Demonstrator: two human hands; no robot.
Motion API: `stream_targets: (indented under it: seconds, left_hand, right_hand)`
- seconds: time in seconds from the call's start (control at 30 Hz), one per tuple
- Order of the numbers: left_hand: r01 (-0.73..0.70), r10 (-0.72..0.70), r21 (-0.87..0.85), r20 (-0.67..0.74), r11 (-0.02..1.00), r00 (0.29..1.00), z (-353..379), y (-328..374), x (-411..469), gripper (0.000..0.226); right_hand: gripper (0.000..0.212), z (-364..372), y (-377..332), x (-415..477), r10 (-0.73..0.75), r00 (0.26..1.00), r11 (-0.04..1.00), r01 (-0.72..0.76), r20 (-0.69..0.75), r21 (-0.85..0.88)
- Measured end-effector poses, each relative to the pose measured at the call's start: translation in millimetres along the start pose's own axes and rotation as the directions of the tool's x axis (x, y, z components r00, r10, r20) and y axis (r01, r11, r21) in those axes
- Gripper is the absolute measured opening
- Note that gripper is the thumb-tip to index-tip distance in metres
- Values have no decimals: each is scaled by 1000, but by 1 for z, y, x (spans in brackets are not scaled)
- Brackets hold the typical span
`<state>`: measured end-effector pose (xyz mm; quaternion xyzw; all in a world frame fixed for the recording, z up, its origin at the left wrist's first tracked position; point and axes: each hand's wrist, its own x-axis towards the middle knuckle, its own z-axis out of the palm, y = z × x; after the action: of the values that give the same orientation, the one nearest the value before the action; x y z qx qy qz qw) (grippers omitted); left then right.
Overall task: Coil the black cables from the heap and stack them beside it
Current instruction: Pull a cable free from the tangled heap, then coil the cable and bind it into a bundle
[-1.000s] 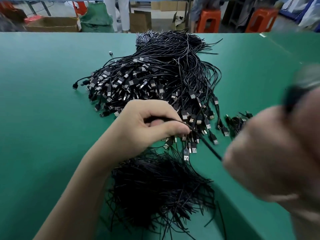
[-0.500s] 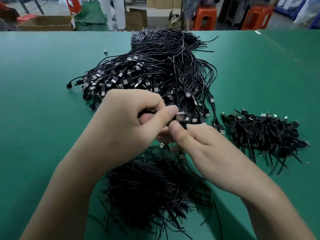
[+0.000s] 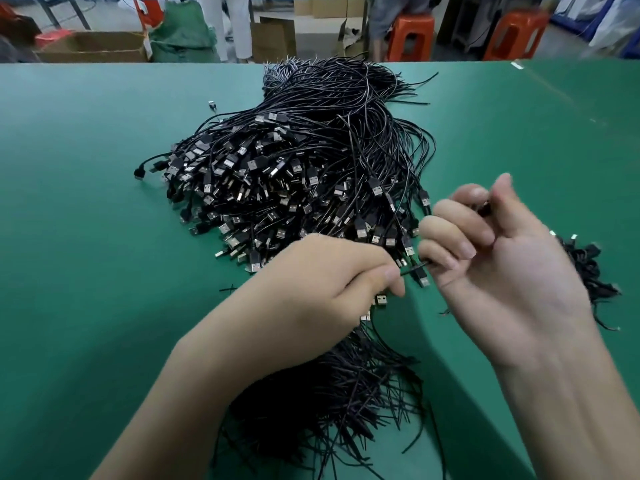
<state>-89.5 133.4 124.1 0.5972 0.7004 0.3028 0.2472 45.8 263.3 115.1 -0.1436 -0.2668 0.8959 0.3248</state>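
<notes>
Coiling one black cable (image 3: 415, 269) just before the heap (image 3: 294, 168), above the table (image 3: 86, 237). Pinching it with the left hand (image 3: 332, 285), gripping its other part in the curled right hand (image 3: 512, 278). Probably needing further turns next, then placing on the stack (image 3: 587, 261) at right. Holding hands apart now, no longer touching as earlier.

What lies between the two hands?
In the head view, a short stretch of black cable runs from left hand to right hand, both holding it.

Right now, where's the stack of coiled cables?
Head view: the coiled stack lies on the green table, right of the cable heap, partly behind the right hand.
</notes>
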Motion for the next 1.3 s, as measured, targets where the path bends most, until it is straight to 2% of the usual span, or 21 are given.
stream_targets:
  seconds: [0.1,0.13,0.2,0.3,0.4,0.5,0.57,0.73,0.87,0.93,1.0,1.07,1.13,1.23,1.3]
  left_hand:
    - [-69,66,-40,-86,997,994,-5,-4,-1,31]
    - [-76,71,-52,-99,996,993,-6,-5,-2,29]
    - [-90,74,-89,-162,992,984,-8,-7,-2,20]
    - [-169,111,-164,-315,972,943,-10,-4,0,28]
    - [-281,190,-271,-318,920,929,-9,1,0,36]
    - [-289,184,-331,-313,898,932,-11,-1,-2,23]
    - [-310,168,-397,-352,864,921,-13,-3,-3,11]
    - [-406,173,-425,-489,809,855,-14,-5,-3,9]
    - [-424,128,-508,-517,750,846,-6,-4,1,10]
    - [-412,108,-557,-497,721,861,-2,-4,4,9]
    - [-366,125,-597,-407,714,905,0,-6,6,9]
    - [-287,142,-623,-273,728,951,1,-9,6,30]
    - [-214,155,-576,-151,789,976,2,-13,6,44]
    - [-151,162,-489,-21,859,987,3,-19,6,31]
    - [-123,131,-414,-9,902,991,1,-23,6,28]
  right_hand:
    - [15,1,-4,-1,-16,993,997,24,114,-71]
    - [12,2,-4,-1,-27,991,992,43,135,-115]
    - [21,2,0,-2,-66,983,948,115,169,-297]
    - [33,1,10,-6,-86,958,731,246,272,-636]
    - [47,4,20,-8,31,945,515,266,327,-815]
    - [48,7,24,-10,127,935,369,266,332,-891]
    - [45,9,25,-12,180,927,312,263,329,-913]
    - [36,16,27,-16,199,915,299,285,352,-911]
    - [35,12,26,-14,174,916,226,320,362,-920]
    - [37,9,25,-13,163,912,294,320,377,-901]
    - [37,8,26,-13,90,913,466,315,398,-827]
    - [37,10,26,-13,-13,926,662,291,377,-691]
    - [36,13,23,-12,-92,945,801,258,314,-541]
    - [36,17,9,-11,-124,966,925,195,227,-326]
    - [40,17,-1,-12,-93,968,965,144,232,-217]
